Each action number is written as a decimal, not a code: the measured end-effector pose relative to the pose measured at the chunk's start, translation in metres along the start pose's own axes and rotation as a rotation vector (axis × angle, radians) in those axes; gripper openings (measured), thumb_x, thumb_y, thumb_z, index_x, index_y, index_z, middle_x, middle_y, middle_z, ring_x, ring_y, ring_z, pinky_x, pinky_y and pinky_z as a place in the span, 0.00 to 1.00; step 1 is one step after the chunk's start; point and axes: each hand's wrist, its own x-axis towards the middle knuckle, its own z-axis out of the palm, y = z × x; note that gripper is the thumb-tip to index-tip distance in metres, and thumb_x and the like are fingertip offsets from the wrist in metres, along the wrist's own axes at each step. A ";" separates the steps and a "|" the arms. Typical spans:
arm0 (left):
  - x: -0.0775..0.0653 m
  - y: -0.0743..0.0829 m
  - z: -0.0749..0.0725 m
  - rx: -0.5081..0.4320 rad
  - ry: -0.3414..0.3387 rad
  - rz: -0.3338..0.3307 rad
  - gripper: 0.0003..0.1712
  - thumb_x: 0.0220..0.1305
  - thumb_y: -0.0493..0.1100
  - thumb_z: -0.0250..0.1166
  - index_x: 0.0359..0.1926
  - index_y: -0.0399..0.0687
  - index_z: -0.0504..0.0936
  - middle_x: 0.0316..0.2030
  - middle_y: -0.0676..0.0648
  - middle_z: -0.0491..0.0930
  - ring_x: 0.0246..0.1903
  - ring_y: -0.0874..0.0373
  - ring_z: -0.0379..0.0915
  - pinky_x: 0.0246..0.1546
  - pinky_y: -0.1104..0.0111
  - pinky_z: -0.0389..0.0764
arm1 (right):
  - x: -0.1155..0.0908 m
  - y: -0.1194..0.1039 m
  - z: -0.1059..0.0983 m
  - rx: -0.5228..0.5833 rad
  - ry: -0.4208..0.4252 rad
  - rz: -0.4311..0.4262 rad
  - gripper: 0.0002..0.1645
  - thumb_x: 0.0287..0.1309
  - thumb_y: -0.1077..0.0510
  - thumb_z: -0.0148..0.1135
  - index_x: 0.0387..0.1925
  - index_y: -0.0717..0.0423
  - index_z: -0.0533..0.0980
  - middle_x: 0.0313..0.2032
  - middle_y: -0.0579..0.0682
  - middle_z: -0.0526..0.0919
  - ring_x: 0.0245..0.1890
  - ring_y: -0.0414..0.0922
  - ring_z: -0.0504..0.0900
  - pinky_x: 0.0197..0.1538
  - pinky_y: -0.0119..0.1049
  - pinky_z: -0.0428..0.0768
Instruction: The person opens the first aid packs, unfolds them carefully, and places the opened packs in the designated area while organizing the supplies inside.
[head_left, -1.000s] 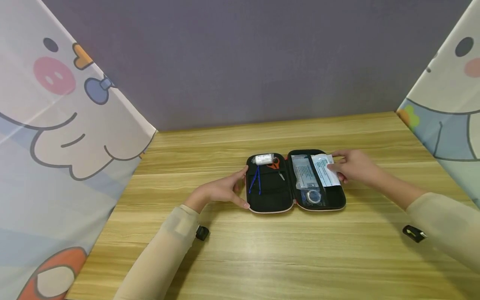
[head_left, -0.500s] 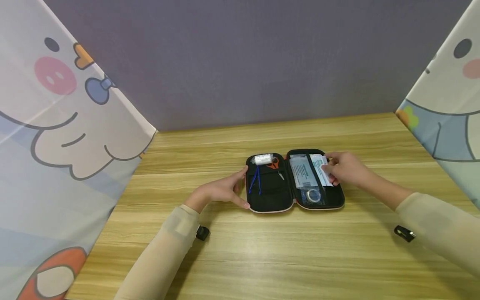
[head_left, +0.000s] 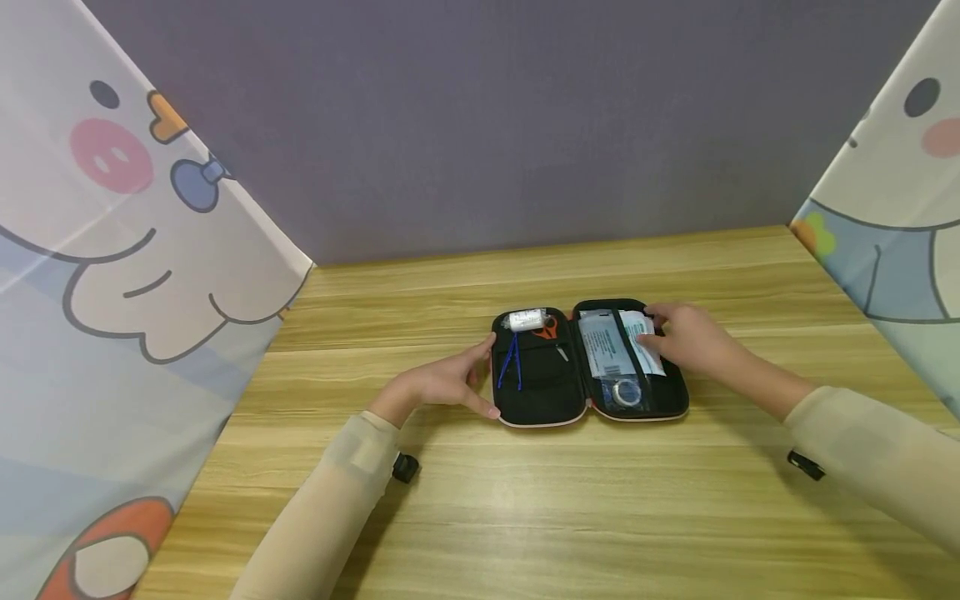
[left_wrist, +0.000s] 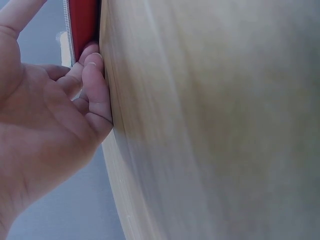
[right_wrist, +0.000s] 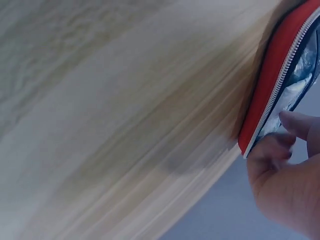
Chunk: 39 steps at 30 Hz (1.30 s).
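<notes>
We look into a screened-off tabletop nook; home or office, we cannot tell.
We see a wood-grain table (head_left: 495, 517) closed in by a plain grey backdrop (head_left: 510, 125) behind and pale cartoon-printed sheets (head_left: 150, 292) along its left and right sides.

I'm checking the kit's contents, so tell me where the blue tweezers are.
In the head view, the blue tweezers lie in the open case's left half, below the white roll, nearest the left hand.
</notes>
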 end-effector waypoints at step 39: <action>-0.002 0.001 -0.001 0.017 0.000 0.007 0.78 0.57 0.51 0.83 0.87 0.66 0.31 0.81 0.45 0.57 0.53 0.50 0.65 0.56 0.60 0.71 | 0.037 -0.048 -0.021 -0.001 -0.011 -0.109 0.26 0.72 0.48 0.68 0.63 0.58 0.81 0.50 0.58 0.87 0.35 0.48 0.80 0.37 0.41 0.73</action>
